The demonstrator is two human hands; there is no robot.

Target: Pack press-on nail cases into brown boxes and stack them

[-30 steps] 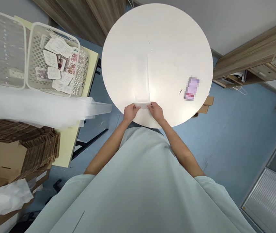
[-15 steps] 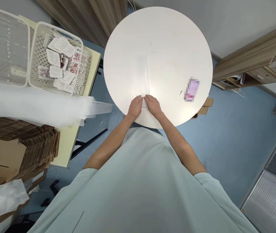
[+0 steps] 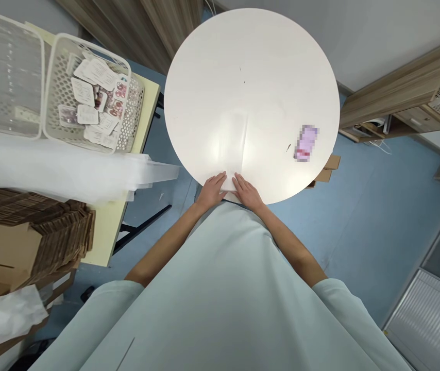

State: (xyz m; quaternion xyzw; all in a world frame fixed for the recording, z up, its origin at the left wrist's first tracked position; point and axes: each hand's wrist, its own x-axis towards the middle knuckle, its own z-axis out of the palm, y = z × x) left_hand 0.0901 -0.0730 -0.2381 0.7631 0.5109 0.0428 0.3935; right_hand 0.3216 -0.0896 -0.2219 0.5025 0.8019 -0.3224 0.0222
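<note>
A long, narrow translucent plastic sheet (image 3: 235,139) lies on the white round table (image 3: 274,62), pointing away from me. It shines in the light and has a straight right edge. My left hand (image 3: 213,190) holds the left corner of its near end, fingers together on top and thumb lower down. On the right corner is my right hand (image 3: 246,191), closed in much the same way. Between the hands shows a short strip of the sheet. What lies under the fingers is hidden.
A blurred-out purple object (image 3: 306,142) lies at the table's right. To the left, a side table (image 3: 102,247) bears a white basket (image 3: 137,108) of small packets, a pile of translucent sheets (image 3: 69,165) and flattened cardboard boxes (image 3: 65,226). A wooden cabinet (image 3: 393,98) stands right.
Both hands have moved toward my body, to the table's near edge. The plastic sheet has slid the same way and slightly right.
</note>
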